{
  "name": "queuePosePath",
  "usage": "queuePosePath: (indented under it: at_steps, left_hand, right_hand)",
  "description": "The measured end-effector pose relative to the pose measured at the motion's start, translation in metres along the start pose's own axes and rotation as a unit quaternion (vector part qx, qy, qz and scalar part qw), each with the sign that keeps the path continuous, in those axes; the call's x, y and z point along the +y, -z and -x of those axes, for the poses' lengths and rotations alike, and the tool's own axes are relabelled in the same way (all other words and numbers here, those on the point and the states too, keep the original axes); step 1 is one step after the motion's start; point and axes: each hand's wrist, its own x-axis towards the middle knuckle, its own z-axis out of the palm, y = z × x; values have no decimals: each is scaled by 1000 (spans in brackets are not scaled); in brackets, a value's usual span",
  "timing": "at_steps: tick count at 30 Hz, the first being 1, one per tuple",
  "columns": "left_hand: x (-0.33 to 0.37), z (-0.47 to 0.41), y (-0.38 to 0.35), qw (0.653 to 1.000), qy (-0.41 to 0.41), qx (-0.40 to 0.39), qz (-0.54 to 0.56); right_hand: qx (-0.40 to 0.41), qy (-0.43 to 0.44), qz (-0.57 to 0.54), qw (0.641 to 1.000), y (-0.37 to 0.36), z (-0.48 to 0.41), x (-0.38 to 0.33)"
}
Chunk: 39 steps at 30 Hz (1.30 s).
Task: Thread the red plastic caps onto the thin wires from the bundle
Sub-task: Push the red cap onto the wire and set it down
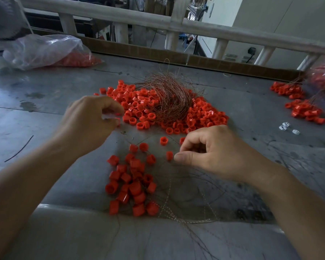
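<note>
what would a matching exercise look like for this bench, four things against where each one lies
Things:
1 wire bundle
2 clear bag
3 white pieces
4 black strand

Places:
a near left, on bare table
b far left
c on the middle heap of red caps
d right, just this side of a smaller cap pile

Pairs: 1-c, 2-b, 3-d, 4-a

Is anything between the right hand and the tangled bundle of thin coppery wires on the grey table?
Only loose red plastic caps: the near edge of their heap lies between the right hand and the tangled bundle of thin coppery wires, which rests on that heap. They lie low, so reaching over looks feasible.
</note>
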Motion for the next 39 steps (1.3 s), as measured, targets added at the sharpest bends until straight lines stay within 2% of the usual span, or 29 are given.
queuePosePath:
  at_steps: [8, 17, 20, 24, 28, 33, 35, 39]
  left_hand:
    - [-13, -8, -3, 998, 7, 6, -67]
    - [-9, -10, -12, 995, 11, -33, -91]
    - [-4, -7, -9, 998, 2, -17, -58]
    - [9, 3, -1, 999, -6, 15, 45]
    - [22, 14, -7, 989, -66, -40, 127]
    - [26, 20, -19, 980, -126, -106, 109]
    - [28, 20, -20, 975, -144, -127, 108]
    - [29, 24, -21, 966, -167, -154, 122]
  right_hand:
    - [39, -10, -4, 999, 1, -2, 3]
    - [70, -14, -4, 997, 1, -3, 6]
    - [86, -21, 3, 996, 2, -3, 8]
    - [105, -41, 28, 993, 4, -5, 13]
    - [131, -68, 55, 988, 2, -12, 20]
    - [202, -38, 52, 977, -2, -21, 27]
    - [196, -5, 75, 978, -5, -26, 28]
    - [127, 20, 133, 983, -14, -36, 31]
